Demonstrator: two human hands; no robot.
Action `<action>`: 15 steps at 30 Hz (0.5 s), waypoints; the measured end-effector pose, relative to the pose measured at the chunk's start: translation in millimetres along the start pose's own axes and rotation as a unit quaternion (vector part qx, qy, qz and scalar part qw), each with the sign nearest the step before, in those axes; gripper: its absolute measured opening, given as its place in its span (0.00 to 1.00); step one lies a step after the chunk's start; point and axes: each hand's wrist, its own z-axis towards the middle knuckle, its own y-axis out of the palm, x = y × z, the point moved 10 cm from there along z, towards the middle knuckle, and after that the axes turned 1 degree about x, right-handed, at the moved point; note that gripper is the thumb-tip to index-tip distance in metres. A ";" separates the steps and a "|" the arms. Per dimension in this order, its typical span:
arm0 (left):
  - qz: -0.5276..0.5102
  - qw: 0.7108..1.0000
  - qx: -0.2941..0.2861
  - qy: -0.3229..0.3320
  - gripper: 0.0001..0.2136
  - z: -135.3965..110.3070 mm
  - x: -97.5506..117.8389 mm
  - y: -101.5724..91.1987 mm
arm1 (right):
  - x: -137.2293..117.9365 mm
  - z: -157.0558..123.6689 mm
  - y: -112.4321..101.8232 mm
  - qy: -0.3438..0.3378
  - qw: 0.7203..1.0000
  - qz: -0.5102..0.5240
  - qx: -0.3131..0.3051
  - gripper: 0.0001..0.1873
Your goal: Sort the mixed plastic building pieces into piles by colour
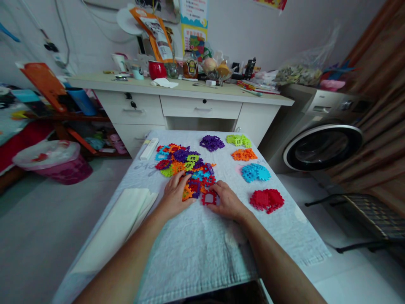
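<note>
A mixed pile of plastic interlocking building pieces point(182, 156) in red, orange, purple, blue and green lies on the cloth-covered table. My left hand point(173, 195) rests against the near left side of the pile, thumb and fingers apart around an orange piece point(187, 192). At the pile's near right edge, my right hand point(227, 202) grips a red square frame piece point(205, 202) between thumb and fingers. Sorted heaps lie to the right: purple point(211, 143), green point(238, 140), orange point(244, 155), blue point(255, 172) and red point(267, 200).
A folded white cloth point(126, 215) and a white oblong object point(149, 149) lie along the table's left side. Behind stands a cluttered white cabinet point(202, 105). A washing machine point(316, 131) is at right, a pink bin point(60, 164) at left.
</note>
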 end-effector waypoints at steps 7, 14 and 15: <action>0.016 0.999 0.028 -0.023 0.37 0.6 -1.6 -4.8 | 1.1 -8.8 -27.7 0.016 1.000 -0.012 -0.007 0.20; 0.034 0.999 0.021 -0.034 0.36 0.5 -2.1 -3.5 | 42.3 -48.9 -98.0 0.075 0.989 -0.099 0.078 0.18; 0.034 0.999 0.018 -0.036 0.36 0.5 -2.6 -3.1 | 50.2 -56.7 -105.8 0.087 0.986 -0.112 0.090 0.18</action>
